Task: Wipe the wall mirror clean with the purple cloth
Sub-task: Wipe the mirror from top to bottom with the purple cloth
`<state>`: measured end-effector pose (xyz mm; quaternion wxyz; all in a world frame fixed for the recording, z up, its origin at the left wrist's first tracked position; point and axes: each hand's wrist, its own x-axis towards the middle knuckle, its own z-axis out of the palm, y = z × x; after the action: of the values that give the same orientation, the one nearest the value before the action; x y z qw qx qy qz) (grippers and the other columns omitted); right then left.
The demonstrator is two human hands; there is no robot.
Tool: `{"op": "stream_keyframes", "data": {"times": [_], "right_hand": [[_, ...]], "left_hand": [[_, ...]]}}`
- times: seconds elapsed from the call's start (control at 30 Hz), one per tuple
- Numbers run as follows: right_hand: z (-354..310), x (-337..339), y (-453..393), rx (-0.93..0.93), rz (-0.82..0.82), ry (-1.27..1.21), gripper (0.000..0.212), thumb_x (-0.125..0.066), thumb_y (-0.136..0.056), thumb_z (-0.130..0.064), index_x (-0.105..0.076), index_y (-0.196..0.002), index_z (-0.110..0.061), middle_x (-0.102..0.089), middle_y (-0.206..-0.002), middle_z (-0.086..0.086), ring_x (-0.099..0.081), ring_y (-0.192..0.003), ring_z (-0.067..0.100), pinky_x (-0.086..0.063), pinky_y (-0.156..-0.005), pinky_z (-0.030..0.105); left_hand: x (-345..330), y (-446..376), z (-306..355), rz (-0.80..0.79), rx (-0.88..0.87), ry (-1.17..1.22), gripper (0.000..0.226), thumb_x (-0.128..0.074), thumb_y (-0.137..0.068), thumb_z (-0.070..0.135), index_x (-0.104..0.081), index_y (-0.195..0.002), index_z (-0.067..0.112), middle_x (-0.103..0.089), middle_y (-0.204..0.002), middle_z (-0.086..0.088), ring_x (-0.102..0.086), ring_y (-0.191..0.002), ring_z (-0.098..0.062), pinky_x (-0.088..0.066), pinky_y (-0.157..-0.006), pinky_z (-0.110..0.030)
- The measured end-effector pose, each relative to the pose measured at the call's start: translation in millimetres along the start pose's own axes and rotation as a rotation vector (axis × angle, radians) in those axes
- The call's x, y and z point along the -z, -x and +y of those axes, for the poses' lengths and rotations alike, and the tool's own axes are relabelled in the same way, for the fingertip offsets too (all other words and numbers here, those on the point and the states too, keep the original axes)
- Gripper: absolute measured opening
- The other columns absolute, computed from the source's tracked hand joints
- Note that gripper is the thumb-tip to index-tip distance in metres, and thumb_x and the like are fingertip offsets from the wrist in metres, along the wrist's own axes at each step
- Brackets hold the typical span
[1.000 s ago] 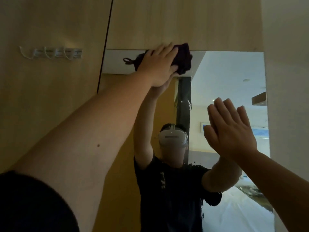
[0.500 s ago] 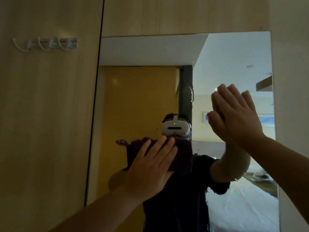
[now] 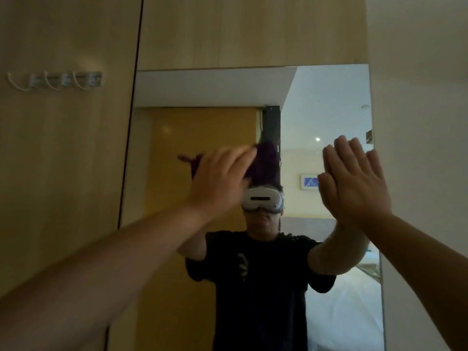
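The wall mirror (image 3: 202,92) is a tall pane set into a wood-panelled wall, filling the middle of the view. My left hand (image 3: 220,183) presses the purple cloth (image 3: 266,163) flat against the glass at mid height, fingers straight; the hand is motion-blurred and covers most of the cloth. A dark loop of the cloth (image 3: 187,159) sticks out to the left. My right hand (image 3: 354,183) lies flat on the glass near the mirror's right edge, fingers straight and together.
A row of white wall hooks (image 3: 55,81) hangs on the wood panel left of the mirror. A plain pale wall (image 3: 417,122) borders the mirror on the right. The glass reflects a person in a headset, a yellow door and a bed.
My left hand swept the cloth down from the mirror's top edge to about chest height, then back up to mid height. My right hand has stayed flat on the glass.
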<state>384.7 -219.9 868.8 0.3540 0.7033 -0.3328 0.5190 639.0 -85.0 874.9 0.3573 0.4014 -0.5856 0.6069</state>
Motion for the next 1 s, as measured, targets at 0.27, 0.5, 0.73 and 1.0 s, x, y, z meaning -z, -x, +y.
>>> {"op": "stream_keyframes", "data": {"times": [0.27, 0.5, 0.73, 1.0], "right_hand": [[9, -8, -2, 0.038, 0.030, 0.009, 0.062, -0.010, -0.104, -0.049, -0.021, -0.156, -0.017, -0.013, -0.165, 0.009, 0.000, -0.153, 0.027, -0.006, -0.123, 0.052], [14, -9, -1, 0.065, 0.098, -0.125, 0.060, -0.017, -0.104, -0.044, -0.033, -0.152, -0.011, -0.025, -0.162, 0.011, -0.010, -0.153, 0.026, -0.009, -0.123, 0.051], [16, 11, 7, -0.011, 0.138, -0.355, 0.058, -0.018, -0.104, -0.036, -0.040, -0.148, -0.006, -0.031, -0.159, 0.014, -0.016, -0.152, 0.025, -0.010, -0.124, 0.047], [57, 19, 13, -0.185, 0.059, -0.296, 0.063, -0.015, -0.102, -0.041, -0.032, -0.151, -0.006, -0.024, -0.162, 0.015, -0.013, -0.152, 0.028, -0.012, -0.123, 0.050]], "left_hand": [[-18, -212, -20, -0.283, 0.236, -0.074, 0.055, -0.036, -0.107, 0.035, -0.023, -0.156, 0.016, -0.020, -0.163, -0.003, -0.018, -0.149, -0.025, -0.020, -0.120, -0.047], [-39, -117, 17, -0.271, 0.077, -0.153, 0.058, -0.029, -0.105, 0.046, -0.024, -0.156, 0.019, -0.016, -0.165, 0.000, -0.011, -0.152, -0.018, -0.004, -0.121, -0.042], [-33, 71, 103, -0.370, -0.040, -0.111, 0.058, -0.040, -0.098, 0.044, -0.041, -0.148, 0.015, -0.032, -0.159, -0.006, -0.024, -0.148, -0.026, -0.017, -0.121, -0.049], [-29, 113, 127, -0.315, -0.085, -0.044, 0.045, -0.055, -0.093, 0.026, -0.054, -0.135, 0.011, -0.052, -0.145, -0.009, -0.051, -0.129, -0.029, -0.042, -0.103, -0.045]]}}
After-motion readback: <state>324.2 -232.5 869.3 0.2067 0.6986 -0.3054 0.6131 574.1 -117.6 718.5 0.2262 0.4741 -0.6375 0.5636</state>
